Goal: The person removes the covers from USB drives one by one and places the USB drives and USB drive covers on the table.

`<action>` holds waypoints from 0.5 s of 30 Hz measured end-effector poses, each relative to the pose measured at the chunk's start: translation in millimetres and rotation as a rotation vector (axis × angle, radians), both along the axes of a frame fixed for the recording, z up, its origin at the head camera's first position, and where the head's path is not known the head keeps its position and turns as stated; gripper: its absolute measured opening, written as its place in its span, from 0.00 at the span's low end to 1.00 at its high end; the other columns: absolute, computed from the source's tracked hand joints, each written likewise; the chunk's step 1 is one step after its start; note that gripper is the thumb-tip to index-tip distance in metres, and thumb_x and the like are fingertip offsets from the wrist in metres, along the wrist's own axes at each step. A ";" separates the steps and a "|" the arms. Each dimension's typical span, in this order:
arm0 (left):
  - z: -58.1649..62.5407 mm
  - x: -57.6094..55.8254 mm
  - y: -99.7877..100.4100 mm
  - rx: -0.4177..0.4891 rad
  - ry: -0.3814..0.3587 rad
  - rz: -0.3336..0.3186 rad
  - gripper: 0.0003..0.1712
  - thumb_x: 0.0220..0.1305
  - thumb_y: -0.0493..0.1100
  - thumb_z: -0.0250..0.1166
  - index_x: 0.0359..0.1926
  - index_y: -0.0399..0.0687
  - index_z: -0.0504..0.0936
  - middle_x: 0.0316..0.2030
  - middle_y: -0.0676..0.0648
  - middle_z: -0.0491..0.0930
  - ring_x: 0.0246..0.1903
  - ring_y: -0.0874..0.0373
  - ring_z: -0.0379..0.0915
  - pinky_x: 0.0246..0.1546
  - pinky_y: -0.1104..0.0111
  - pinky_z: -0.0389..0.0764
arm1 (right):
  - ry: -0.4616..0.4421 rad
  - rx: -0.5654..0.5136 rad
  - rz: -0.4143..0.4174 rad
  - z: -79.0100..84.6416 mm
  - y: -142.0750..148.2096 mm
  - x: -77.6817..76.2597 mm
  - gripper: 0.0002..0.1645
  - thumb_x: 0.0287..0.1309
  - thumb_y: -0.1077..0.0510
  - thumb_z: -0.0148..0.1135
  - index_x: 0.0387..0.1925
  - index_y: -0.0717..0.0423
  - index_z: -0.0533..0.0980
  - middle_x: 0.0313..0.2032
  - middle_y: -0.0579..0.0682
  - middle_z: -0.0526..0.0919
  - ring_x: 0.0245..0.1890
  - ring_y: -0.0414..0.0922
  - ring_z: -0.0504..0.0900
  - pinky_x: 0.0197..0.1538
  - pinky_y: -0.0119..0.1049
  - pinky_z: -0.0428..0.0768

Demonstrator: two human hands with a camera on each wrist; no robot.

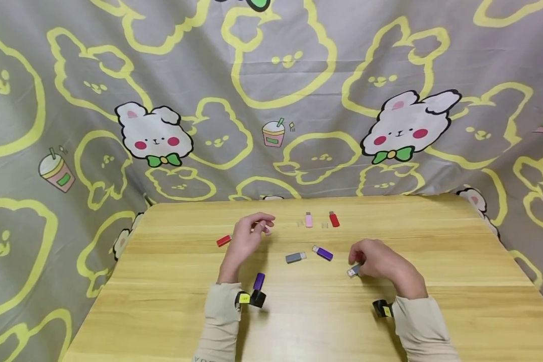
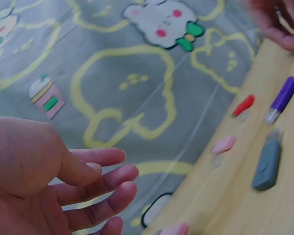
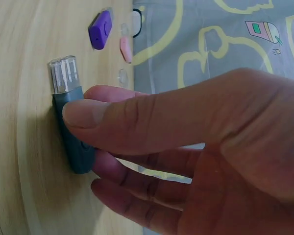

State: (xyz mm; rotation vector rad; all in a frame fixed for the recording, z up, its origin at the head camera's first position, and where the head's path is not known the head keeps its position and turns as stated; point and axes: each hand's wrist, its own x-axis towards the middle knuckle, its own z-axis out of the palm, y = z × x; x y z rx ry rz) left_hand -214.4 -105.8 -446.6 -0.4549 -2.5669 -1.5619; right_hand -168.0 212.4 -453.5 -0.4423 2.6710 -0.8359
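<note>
My right hand pinches a grey USB stick between thumb and fingers, low over the table. The stick has a clear cap over its plug, plain in the right wrist view. My left hand hovers at the left with loosely bent fingers and nothing between them in the left wrist view. Close to its fingertips is a pink USB stick, partly hidden by the hand. Between the hands lie another grey USB stick and a purple USB stick.
Toward the back lie a pink USB stick and a red one, each beside a small clear cap. Another red stick is left of my left hand, and a purple one near that wrist. A patterned curtain borders the table.
</note>
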 end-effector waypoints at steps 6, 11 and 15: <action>4.6 -3.4 -17.8 0.058 -0.003 0.066 0.15 0.69 0.24 0.52 0.46 0.32 0.84 0.36 0.33 0.85 0.35 0.39 0.80 0.31 0.61 0.80 | 0.017 0.029 -0.018 -1.6 0.3 -1.9 0.14 0.38 0.75 0.70 0.21 0.54 0.78 0.23 0.47 0.76 0.26 0.44 0.71 0.32 0.39 0.74; 5.4 -5.8 -19.9 0.070 0.019 0.038 0.13 0.69 0.25 0.54 0.46 0.31 0.84 0.36 0.32 0.85 0.35 0.38 0.80 0.33 0.63 0.81 | 0.022 0.024 -0.007 -1.5 0.2 -3.3 0.16 0.34 0.76 0.70 0.21 0.54 0.76 0.22 0.46 0.75 0.25 0.43 0.71 0.32 0.39 0.73; 3.7 -4.8 -15.5 0.056 0.028 0.019 0.11 0.68 0.26 0.56 0.45 0.31 0.84 0.36 0.34 0.85 0.35 0.39 0.81 0.37 0.52 0.81 | 0.015 0.007 0.014 -2.5 0.4 -3.2 0.17 0.35 0.76 0.71 0.22 0.55 0.76 0.22 0.47 0.76 0.25 0.43 0.70 0.32 0.39 0.73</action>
